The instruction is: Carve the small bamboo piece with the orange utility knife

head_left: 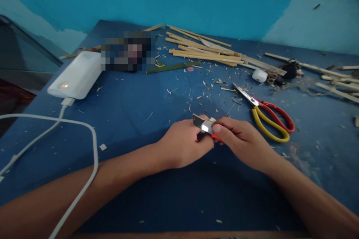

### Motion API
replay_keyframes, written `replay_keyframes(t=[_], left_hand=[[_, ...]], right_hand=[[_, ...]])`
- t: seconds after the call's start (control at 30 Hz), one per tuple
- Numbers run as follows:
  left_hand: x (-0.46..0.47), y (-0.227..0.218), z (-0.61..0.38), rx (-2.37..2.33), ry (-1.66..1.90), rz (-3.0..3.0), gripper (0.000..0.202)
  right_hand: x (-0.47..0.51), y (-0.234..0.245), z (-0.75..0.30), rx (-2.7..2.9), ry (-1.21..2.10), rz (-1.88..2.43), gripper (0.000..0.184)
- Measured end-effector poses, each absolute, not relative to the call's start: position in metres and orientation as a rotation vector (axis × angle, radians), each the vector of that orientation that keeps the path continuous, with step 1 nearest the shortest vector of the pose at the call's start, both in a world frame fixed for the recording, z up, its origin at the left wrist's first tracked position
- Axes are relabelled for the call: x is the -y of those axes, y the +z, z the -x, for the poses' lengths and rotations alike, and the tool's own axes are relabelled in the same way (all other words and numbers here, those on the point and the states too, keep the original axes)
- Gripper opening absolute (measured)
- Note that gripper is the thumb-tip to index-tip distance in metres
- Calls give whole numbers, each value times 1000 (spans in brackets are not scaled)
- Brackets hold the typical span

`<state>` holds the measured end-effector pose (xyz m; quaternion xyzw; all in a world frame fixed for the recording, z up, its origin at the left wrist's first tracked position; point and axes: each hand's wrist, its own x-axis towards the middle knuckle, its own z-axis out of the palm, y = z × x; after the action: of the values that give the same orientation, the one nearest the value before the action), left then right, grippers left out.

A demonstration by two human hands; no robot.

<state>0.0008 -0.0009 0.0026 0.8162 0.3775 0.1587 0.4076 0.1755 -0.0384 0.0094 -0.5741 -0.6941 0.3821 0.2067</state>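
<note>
Head view: the fingers of the right hand (246,142) pinch a cutter knife (206,127), thumb laid where its metal part meets the red body, the dark blade pointing to half past ten over the left hand (181,143). The left hand's fingers are curled inward, right against the knife; a small pale piece (212,120) shows just behind the metal part, and I cannot tell whether the left fingers grip it. Both hands are over the near part of a blue bench (134,119).

From the knife, pale shavings (204,83) scatter at twelve to one o'clock. Scissors (254,101) with one red and one yellow handle lie between two and three, near the right hand. A green strip (174,68) lies at eleven, with a spread of yellowish sticks (207,57) beyond it at twelve and a small white case (259,75) between one and two. At ten is a white power bank (75,76); its white cable (94,138) loops across the left forearm. A blue wall (179,0) stands behind everything at twelve
</note>
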Motion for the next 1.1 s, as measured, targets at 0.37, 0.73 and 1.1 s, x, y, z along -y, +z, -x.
replay_keyframes(t=[0.37,0.73,1.1], left_hand=[[1,1,-1,-949,390,-2052,7],[1,6,-1,-922,401,-2050,8],[2,4,1,-839,497,-2046,6]], right_hand=[[39,10,-175,1934,1045,1574,32],[40,9,-174,1936,1026,1533,34],[41,10,-172,1908,992,1513,33]])
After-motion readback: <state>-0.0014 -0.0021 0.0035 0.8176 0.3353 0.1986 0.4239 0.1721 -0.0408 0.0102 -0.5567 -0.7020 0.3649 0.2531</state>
